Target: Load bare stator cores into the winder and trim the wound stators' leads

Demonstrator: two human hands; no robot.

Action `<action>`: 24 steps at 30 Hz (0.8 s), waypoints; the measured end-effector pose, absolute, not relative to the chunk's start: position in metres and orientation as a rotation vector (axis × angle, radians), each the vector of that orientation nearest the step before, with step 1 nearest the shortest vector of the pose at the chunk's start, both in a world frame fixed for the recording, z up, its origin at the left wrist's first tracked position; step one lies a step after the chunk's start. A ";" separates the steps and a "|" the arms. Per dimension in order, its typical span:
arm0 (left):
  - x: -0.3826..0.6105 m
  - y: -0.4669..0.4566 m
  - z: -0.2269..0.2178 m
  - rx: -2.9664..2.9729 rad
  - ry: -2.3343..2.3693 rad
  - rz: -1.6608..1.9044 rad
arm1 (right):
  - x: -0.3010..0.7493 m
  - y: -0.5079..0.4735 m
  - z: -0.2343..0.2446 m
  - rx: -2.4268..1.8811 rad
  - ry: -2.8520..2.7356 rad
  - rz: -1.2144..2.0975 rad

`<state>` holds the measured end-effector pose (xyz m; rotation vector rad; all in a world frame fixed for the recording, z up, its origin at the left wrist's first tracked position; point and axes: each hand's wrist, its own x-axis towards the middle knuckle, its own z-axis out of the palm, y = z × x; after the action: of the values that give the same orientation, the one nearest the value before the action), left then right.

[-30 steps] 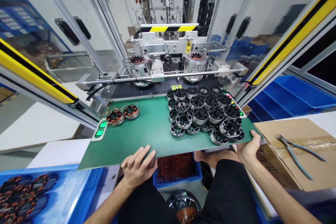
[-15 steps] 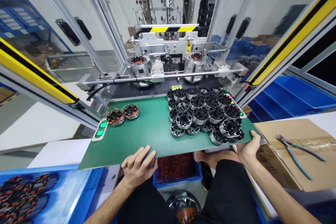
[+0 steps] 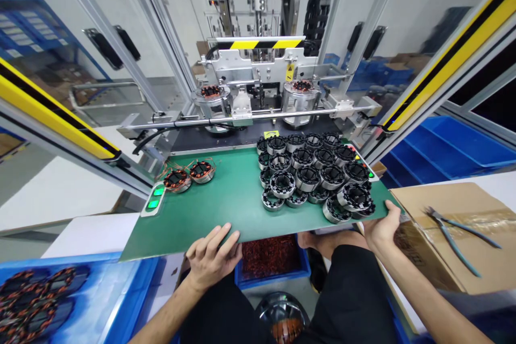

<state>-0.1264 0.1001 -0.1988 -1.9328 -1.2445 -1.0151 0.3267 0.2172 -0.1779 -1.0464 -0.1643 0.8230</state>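
Observation:
My left hand (image 3: 213,257) rests on the front edge of the green worktop (image 3: 226,199), fingers stretched out over the edge and holding no part. At the right front corner, my right hand (image 3: 382,228) has its thumb on top of the edge and its fingers curled below, partly hidden. Near it lie several bare stator cores (image 3: 308,178), steel rings with black insulation, some stacked on others. Two copper-wound stators (image 3: 178,180) with loose wire ends sit at the worktop's far left. Behind the worktop, a winding machine (image 3: 260,64) carries a copper-wound core (image 3: 302,86) on each of two metal cylinders.
Cutting pliers (image 3: 451,231) lie on a cardboard box (image 3: 463,193) at right. A blue tray (image 3: 133,285) at lower left contains wound stators. Below the worktop is a blue bin (image 3: 242,282) of reddish wire scraps. Yellow-black guard posts (image 3: 60,113) flank the machine.
Both hands and the parts on the worktop stay where they were. The cores on the machine's two cylinders look slightly different, perhaps turned.

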 end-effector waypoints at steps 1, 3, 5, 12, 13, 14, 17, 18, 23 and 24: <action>-0.126 0.100 -0.199 -1.933 -1.243 -1.018 | 0.327 0.217 -0.179 -1.045 -0.169 0.826; -0.126 0.100 -0.200 -1.929 -1.248 -1.023 | 0.329 0.218 -0.181 -1.047 -0.182 0.831; -0.126 0.100 -0.199 -1.927 -1.246 -1.022 | 0.330 0.218 -0.183 -1.050 -0.192 0.827; -0.125 0.101 -0.192 -1.933 -1.232 -0.996 | 0.331 0.218 -0.185 -1.062 -0.184 0.840; -0.125 0.101 -0.191 -1.932 -1.229 -0.995 | 0.330 0.218 -0.183 -1.062 -0.180 0.836; -0.125 0.101 -0.191 -1.931 -1.225 -0.993 | 0.329 0.217 -0.182 -1.062 -0.174 0.832; -0.123 0.101 -0.189 -1.929 -1.219 -0.990 | 0.326 0.217 -0.177 -1.059 -0.159 0.824; -0.123 0.101 -0.188 -1.930 -1.221 -0.990 | 0.325 0.217 -0.175 -1.057 -0.157 0.828; -0.122 0.102 -0.185 -1.929 -1.223 -0.984 | 0.325 0.216 -0.174 -1.058 -0.152 0.835; -0.122 0.101 -0.186 -1.930 -1.223 -0.984 | 0.325 0.216 -0.175 -1.055 -0.154 0.833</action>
<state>-0.1224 0.1015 -0.1857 -1.9297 -1.2231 -0.9838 0.3254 0.2164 -0.1750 -1.0551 -0.1538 0.8327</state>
